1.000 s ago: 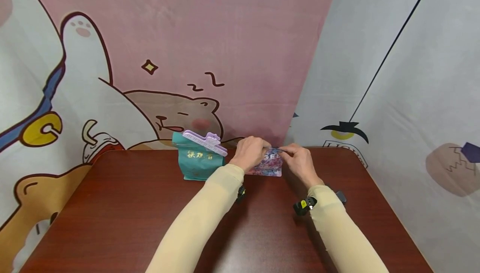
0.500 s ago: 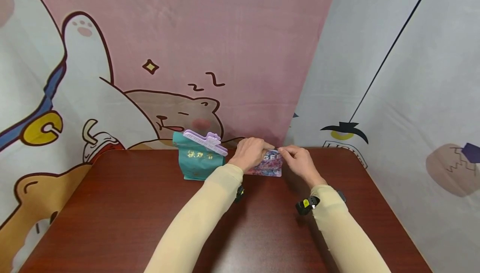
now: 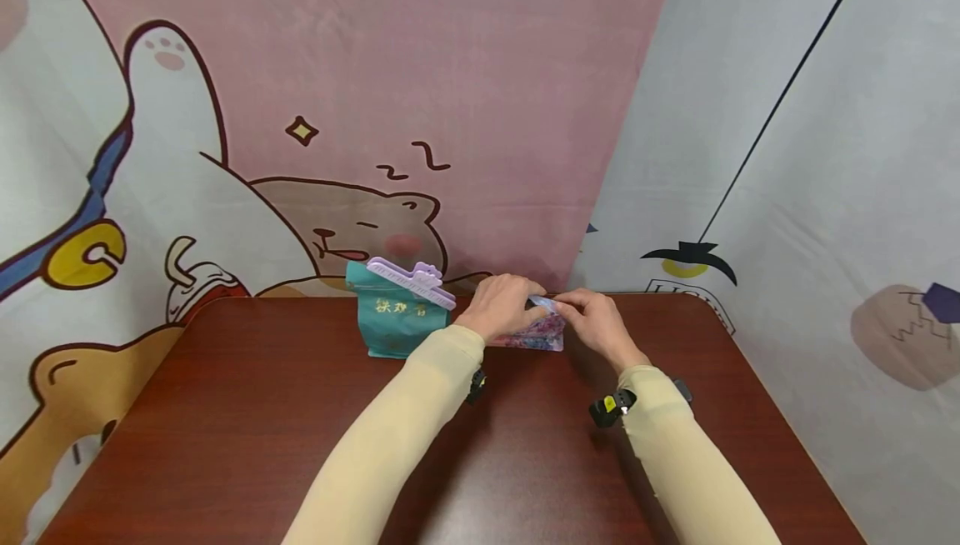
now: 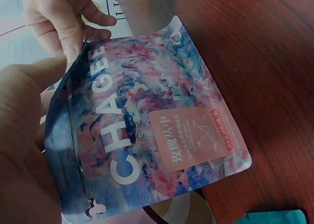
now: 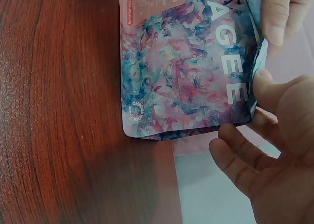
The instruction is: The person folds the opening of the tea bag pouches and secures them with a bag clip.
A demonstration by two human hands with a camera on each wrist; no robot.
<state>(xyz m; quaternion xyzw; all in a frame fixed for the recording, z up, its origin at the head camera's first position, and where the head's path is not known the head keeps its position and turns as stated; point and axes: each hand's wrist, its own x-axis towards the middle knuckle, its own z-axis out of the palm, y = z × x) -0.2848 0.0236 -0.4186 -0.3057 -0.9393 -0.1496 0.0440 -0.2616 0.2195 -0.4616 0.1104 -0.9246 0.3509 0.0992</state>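
Note:
A pink-and-blue pouch (image 4: 142,101) lettered CHAGEE stands near the back of the table. My left hand (image 3: 504,307) grips its top edge, thumb on the front face and fingers behind, as the left wrist view shows. At the top right corner my right hand (image 5: 279,121) pinches the edge between thumb and fingers. In the head view, the bent-over top strip shows pale blue between both hands. The left hand hides much of the pouch there. Left of the left hand stands a teal pouch (image 3: 399,324), with a lilac clip (image 3: 412,282) slanting across its top.
The dark red-brown table (image 3: 300,428) ends just behind the pouches, against a cartoon-printed cloth backdrop (image 3: 510,112). Black wrist devices (image 3: 611,407) sit on both wrists. A dark object (image 3: 682,391) shows beside the right sleeve.
The pouch's top strip has tipped toward me between my hands, covering the lettering that showed half a second ago. The hands have shifted only slightly; the teal pouch stays put.

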